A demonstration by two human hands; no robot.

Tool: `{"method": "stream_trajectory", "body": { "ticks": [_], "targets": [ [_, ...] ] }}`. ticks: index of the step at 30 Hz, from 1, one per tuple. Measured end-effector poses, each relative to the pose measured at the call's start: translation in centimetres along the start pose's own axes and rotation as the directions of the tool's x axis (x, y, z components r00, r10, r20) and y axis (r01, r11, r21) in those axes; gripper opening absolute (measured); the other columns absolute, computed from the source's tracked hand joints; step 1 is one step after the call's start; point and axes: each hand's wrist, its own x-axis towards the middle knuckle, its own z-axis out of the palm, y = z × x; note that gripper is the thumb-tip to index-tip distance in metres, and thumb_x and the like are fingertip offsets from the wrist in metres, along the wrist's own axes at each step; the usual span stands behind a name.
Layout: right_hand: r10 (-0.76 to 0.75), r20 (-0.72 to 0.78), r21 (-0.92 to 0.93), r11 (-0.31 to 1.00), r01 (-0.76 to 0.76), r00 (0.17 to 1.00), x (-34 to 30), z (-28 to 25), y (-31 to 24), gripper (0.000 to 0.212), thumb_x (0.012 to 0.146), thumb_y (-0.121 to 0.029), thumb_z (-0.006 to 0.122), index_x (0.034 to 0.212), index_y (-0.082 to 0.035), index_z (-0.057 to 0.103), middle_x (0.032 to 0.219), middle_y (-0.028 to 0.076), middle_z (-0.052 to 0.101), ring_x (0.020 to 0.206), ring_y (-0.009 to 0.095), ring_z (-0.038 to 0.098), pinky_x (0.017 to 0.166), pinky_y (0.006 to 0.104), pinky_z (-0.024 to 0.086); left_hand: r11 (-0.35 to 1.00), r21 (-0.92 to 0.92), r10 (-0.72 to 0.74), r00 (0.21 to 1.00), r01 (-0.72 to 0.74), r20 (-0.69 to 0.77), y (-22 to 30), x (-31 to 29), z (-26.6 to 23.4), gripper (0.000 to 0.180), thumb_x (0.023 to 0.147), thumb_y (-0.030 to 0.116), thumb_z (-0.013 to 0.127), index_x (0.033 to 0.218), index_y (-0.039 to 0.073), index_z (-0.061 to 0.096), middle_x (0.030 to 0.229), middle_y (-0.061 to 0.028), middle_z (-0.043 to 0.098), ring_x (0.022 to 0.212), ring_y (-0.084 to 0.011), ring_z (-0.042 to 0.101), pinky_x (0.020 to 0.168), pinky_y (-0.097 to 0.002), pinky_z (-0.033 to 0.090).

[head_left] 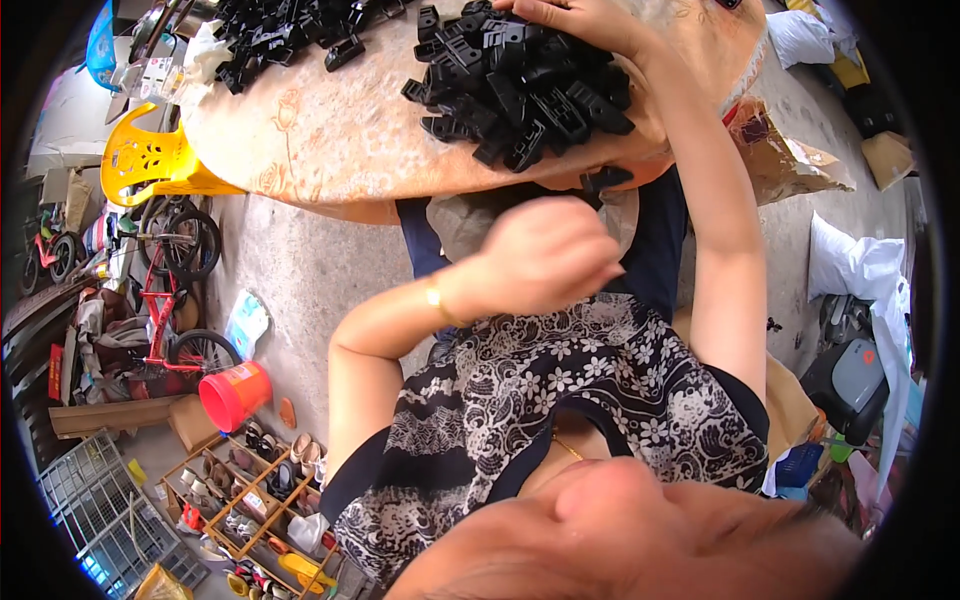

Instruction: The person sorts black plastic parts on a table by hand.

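A heap of small black plastic parts (520, 85) lies near the front edge of the round table. My right hand (585, 22) rests over the far side of this heap, fingers stretched across the parts; the top of the picture cuts some of it off. My left hand (550, 250), blurred, is curled closed in front of my chest, below the table edge. What it holds, if anything, is hidden. Just above it, one black part (607, 179) shows at the table's edge. A pale bag or container (462, 225) sits between my knees, partly covered by my left hand.
A second heap of black parts (290, 35) lies at the table's far left. Around the patterned orange tablecloth (300, 150) stand a yellow chair (150, 160), a cardboard box (780, 150) and white sacks (850, 260). A red bucket (235, 395), bicycle (160, 310) and shoe rack (255, 500) are left.
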Motion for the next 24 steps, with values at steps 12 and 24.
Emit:
{"method": "stream_trajectory", "body": {
  "ticks": [12, 24],
  "targets": [
    [-0.11, -0.111, -0.105, 0.99, 0.098, 0.988, -2.4, 2.0, 0.1, 0.034, 0.089, -0.031, 0.054, 0.113, -0.006, 0.059, 0.106, 0.007, 0.062, 0.101, 0.015, 0.055, 0.088, 0.0256, 0.041, 0.87, 0.148, -0.439, 0.605, 0.47, 0.664, -6.0, -13.8, 14.2, 0.017, 0.078, 0.022, 0.056, 0.078, 0.009, 0.066, 0.071, -0.0161, 0.062, 0.068, -0.0347, 0.06, 0.065, -0.043, 0.048],
    [-0.27, -0.421, -0.405, 0.91, 0.087, 0.866, -8.6, 6.8, -5.1, 0.024, 0.076, -0.019, 0.066, 0.097, -0.006, 0.065, 0.093, 0.013, 0.064, 0.09, 0.029, 0.058, 0.079, 0.0353, 0.046, 0.878, -0.013, -0.334, 0.631, 0.479, 0.7, -6.7, -14.0, 14.6, 0.018, 0.078, 0.025, 0.057, 0.081, 0.009, 0.064, 0.073, -0.0159, 0.061, 0.071, -0.035, 0.06, 0.065, -0.0435, 0.047]
  ]
}}
